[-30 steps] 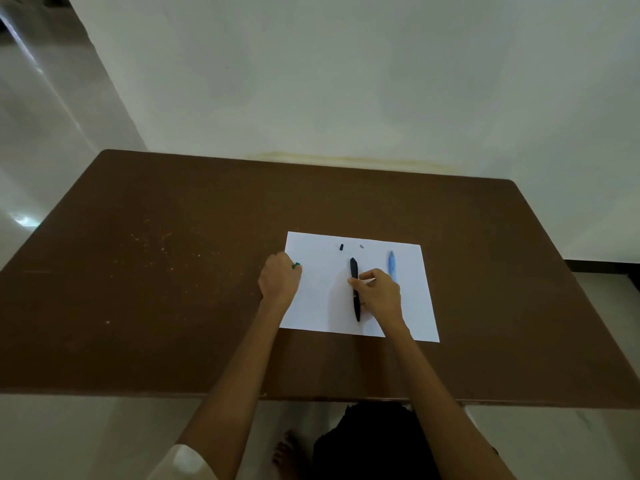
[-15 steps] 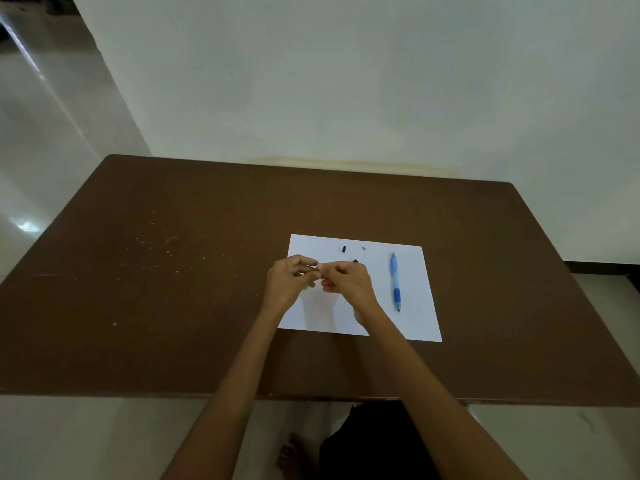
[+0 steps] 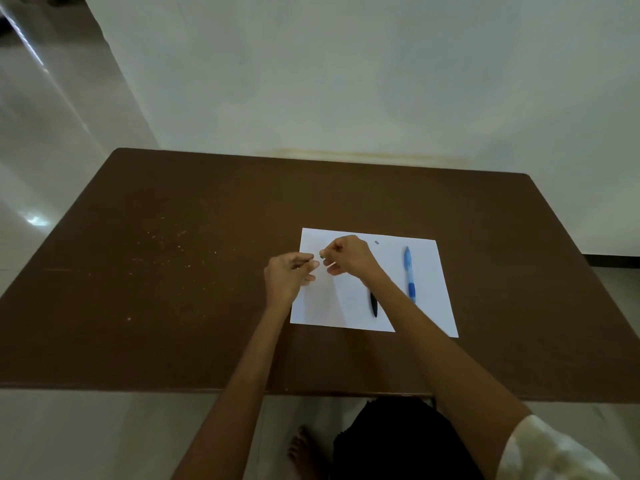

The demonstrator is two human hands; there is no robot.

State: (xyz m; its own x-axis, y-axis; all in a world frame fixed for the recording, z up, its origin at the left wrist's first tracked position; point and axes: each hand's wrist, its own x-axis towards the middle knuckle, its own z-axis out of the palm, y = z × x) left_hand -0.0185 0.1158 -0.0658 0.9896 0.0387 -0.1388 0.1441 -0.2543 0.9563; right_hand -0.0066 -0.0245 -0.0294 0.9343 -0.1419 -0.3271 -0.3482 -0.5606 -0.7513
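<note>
Half a second ago the fingertips of both hands met in one knot. Now a narrow gap shows between them, and the right hand (image 3: 349, 256) sits farther up the paper (image 3: 431, 306). The black pen (image 3: 373, 304), then almost wholly hidden, now shows its near end.

The right hand's fingers (image 3: 328, 252) are curled tight, with thumb and forefinger pinching a small green piece (image 3: 322, 257) at their tips. A thin pale sliver shows just under those fingers, too small to name. The left hand (image 3: 289, 271) is loosely curled, its fingertips (image 3: 313, 265) drawn close together just left of the green piece. Whether they touch or hold it I cannot tell.

Both hands hover over the far left part of the paper, which lies on a brown table (image 3: 156, 306). The black pen lies on the sheet nearer the person than the right fingers, and the right forearm covers its upper part. A blue pen (image 3: 408, 273) lies lengthwise well to the right of the fingers, apart from the black one. A tiny grey bit (image 3: 376, 242) rests on the paper just right of the right knuckles.
</note>
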